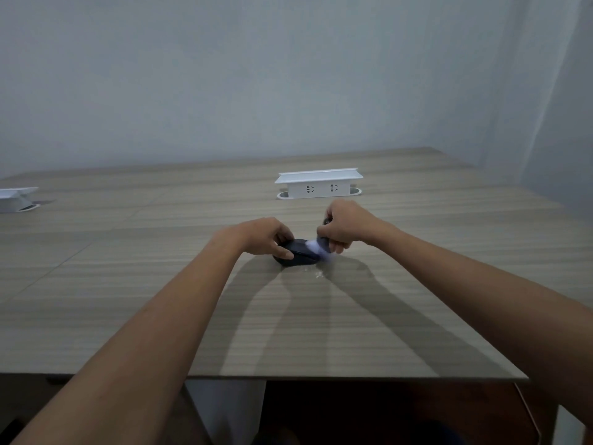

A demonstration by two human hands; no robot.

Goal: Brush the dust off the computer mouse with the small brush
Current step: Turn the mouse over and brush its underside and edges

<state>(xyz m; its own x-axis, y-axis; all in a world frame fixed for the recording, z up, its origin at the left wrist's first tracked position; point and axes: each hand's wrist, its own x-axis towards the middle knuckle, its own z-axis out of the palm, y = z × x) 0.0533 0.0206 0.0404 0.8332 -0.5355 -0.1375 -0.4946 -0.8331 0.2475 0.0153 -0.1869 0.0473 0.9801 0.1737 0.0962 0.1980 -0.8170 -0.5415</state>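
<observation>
Evidently mid-sweep: the left hand (268,236) pins the dark rounded plastic computer mouse (296,255) on the striped wood-grain worktop (128,284), its fingers clamping the mouse's nine o'clock side; the right hand (345,226), fist-closed around the small white-bristled brush (317,247), works at three o'clock.

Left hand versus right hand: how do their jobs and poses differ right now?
The left hand lies low over the dark computer mouse, gripping its sides to steady it; the right hand sits higher, closed in a fist around the small brush. The left hand holds the mouse's left side, while the right hand works at its right edge, pale bristles blurred against it. Both reach forward over the wooden table, close together.
</observation>
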